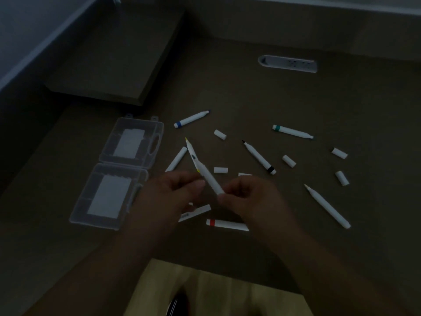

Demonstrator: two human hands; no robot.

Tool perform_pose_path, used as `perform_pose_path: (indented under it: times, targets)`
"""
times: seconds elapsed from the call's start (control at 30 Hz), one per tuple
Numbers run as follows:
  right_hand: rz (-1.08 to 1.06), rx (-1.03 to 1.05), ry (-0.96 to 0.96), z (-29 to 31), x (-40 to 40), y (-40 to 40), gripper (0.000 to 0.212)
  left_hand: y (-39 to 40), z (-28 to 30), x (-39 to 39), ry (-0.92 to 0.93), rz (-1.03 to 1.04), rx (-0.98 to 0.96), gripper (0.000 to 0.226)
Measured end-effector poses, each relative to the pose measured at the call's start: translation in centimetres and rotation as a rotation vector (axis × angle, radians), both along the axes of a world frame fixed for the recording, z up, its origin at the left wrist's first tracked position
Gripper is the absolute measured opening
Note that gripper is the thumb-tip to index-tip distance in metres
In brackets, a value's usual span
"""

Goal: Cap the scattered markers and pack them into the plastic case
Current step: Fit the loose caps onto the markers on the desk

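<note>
The light is dim. My left hand (175, 190) pinches the banded end of an uncapped yellow marker (192, 156) whose tip points away from me. My right hand (246, 197) grips the near end of a white marker (210, 179) that crosses the yellow one. The clear plastic case (118, 172) lies open and flat to the left. Blue (192, 118), green (292, 132), black (258, 157) and red (225, 224) banded markers lie uncapped on the desk. A long white marker (327, 206) lies at the right. Several white caps are scattered, such as one cap (220, 135) and another cap (288, 161).
A raised block (118, 65) stands at the back left, behind the case. A white socket strip (287, 63) is set into the desk at the back right. One more marker (176, 159) lies by the case. The desk's front edge (216, 267) is below my forearms.
</note>
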State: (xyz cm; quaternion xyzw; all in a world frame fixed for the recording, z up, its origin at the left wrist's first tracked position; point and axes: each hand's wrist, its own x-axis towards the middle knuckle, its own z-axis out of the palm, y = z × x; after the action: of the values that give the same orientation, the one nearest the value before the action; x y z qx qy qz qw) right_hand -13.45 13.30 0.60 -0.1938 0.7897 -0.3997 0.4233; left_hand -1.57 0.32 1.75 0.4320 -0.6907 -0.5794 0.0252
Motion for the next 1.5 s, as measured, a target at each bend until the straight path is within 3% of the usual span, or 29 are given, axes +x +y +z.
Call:
perform_pose_path:
  times: [0.13, 0.27, 0.33, 0.4, 0.5, 0.67, 0.77, 1.0, 1.17, 1.3, 1.5]
  targets:
    - [-0.026, -0.072, -0.098, 0.1, 1.3, -1.9, 0.008, -0.7, -0.2, -0.7, 0.132, 0.202, 0.33, 0.018]
    - [0.039, -0.089, -0.041, 0.2, 1.7, -2.9, 0.009, -2.1, -0.3, 0.2, 0.18, 0.314, 0.395, 0.017]
    - [0.041, -0.053, 0.086, 0.1, 0.6, -3.3, 0.014, -3.1, -0.1, 0.8, 0.19, 0.358, 0.421, 0.018]
    - [0.067, 0.094, 0.362, -0.7, -1.3, -3.8, 0.022, -4.0, -0.2, 1.3, 0.175, 0.384, 0.417, 0.017]
    - [0.285, 0.292, 0.71, -1.9, -3.7, -4.7, 0.033, -4.8, -0.4, 1.9, 0.165, 0.397, 0.406, 0.018]
    - [0.574, 0.42, 0.841, -2.6, -4.9, -6.4, 0.038, -5.3, -0.9, 2.3, 0.157, 0.392, 0.355, 0.014]
    - [0.585, 0.411, 0.819, -2.4, -5.2, -6.7, 0.034, -5.4, -1.0, 2.4, 0.159, 0.387, 0.344, 0.013]
    - [0.353, 0.19, 0.644, -2.6, -5.1, -5.1, 0.022, -5.6, -0.8, 2.4, 0.139, 0.358, 0.349, 0.02]
    - [-0.099, -0.029, 0.059, -0.5, -4.1, -4.8, 0.012, -5.2, -0.4, 2.1, 0.128, 0.373, 0.367, 0.013]
    - [-0.336, -0.233, -0.484, 0.5, -4.1, -4.1, 0.022, -4.8, 0.0, 1.8, 0.126, 0.345, 0.362, 0.014]
    - [-0.424, -0.116, -0.793, 0.4, -5.1, -3.8, 0.025, -4.2, -0.1, 0.9, 0.13, 0.329, 0.39, 0.014]
